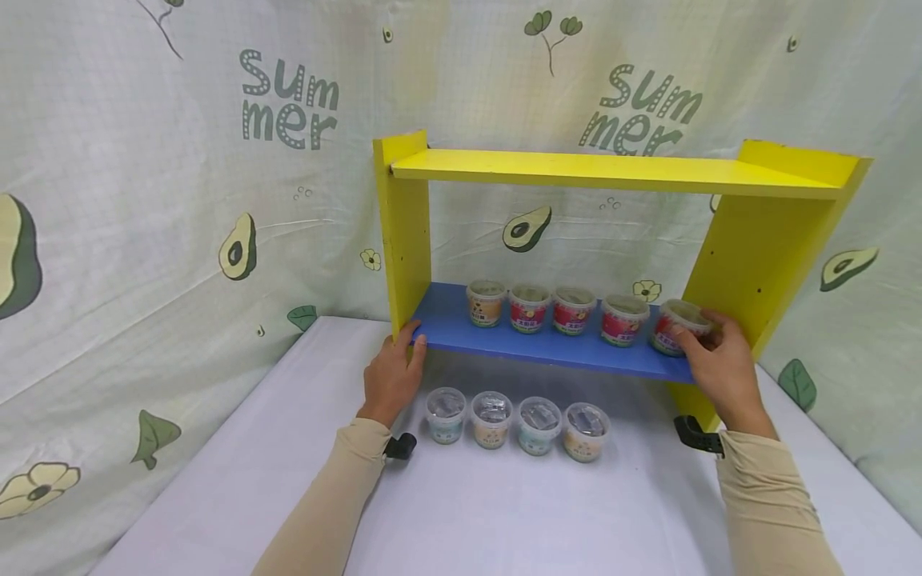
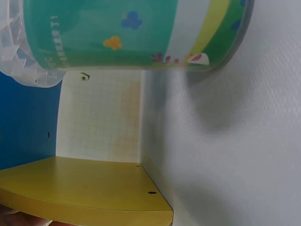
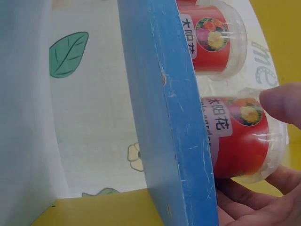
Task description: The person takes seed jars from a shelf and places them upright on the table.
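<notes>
My right hand (image 1: pixel 723 372) holds a small plastic cup with a red flower label (image 1: pixel 666 334) at the right end of the blue shelf board (image 1: pixel 504 344). In the right wrist view the thumb (image 3: pixel 284 103) lies at the clear lid of this red cup (image 3: pixel 240 146), with fingers curled below it. My left hand (image 1: pixel 392 380) grips the left upright of the yellow and blue shelf unit (image 1: pixel 405 248), by the end of the blue board. Seen from the left wrist, fingertips partly show behind the yellow panel (image 2: pixel 89 188).
Left of the held cup stand more red cups (image 1: pixel 574 312) and an orange-labelled cup (image 1: pixel 486 308). Several lidded cups (image 1: pixel 492 428), teal or orange, line the white table (image 1: pixel 533 520) in front of the unit. A yellow top board (image 1: pixel 598 168) spans overhead; patterned cloth (image 1: pixel 302 208) hangs behind.
</notes>
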Demonstrator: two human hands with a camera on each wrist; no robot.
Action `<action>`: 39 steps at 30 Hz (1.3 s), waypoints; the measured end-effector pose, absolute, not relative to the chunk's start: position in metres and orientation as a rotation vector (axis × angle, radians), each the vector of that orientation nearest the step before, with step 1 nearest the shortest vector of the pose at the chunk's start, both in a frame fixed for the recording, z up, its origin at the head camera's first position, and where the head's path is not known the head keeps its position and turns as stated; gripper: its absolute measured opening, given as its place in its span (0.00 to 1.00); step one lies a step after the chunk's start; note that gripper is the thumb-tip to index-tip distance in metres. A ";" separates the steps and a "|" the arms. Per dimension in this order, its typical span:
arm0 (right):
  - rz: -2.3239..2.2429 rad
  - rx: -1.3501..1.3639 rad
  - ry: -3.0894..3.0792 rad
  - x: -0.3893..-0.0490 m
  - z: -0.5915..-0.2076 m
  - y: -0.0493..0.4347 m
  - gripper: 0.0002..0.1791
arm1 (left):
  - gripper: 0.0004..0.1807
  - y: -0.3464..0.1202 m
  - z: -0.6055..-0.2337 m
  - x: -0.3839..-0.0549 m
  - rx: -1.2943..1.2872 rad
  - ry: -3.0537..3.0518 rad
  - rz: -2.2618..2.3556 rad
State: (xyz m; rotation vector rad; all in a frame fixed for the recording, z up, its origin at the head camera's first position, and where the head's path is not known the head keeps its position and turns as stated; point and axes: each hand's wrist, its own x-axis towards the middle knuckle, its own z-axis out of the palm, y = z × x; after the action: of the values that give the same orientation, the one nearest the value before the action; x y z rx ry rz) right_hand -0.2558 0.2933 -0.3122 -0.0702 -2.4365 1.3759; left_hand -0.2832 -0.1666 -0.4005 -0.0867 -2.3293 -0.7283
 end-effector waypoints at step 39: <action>1.830 0.215 -2.123 -0.224 -0.310 0.296 0.21 | 0.30 -0.167 -0.401 -0.284 -0.076 -2.332 -0.730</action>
State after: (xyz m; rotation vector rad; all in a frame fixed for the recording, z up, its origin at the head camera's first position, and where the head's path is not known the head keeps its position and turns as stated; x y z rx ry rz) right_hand -0.2244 0.2955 -0.3105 0.2147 -2.1232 1.8302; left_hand -0.2844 -0.1668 -0.4011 -0.0758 -2.3319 -0.7297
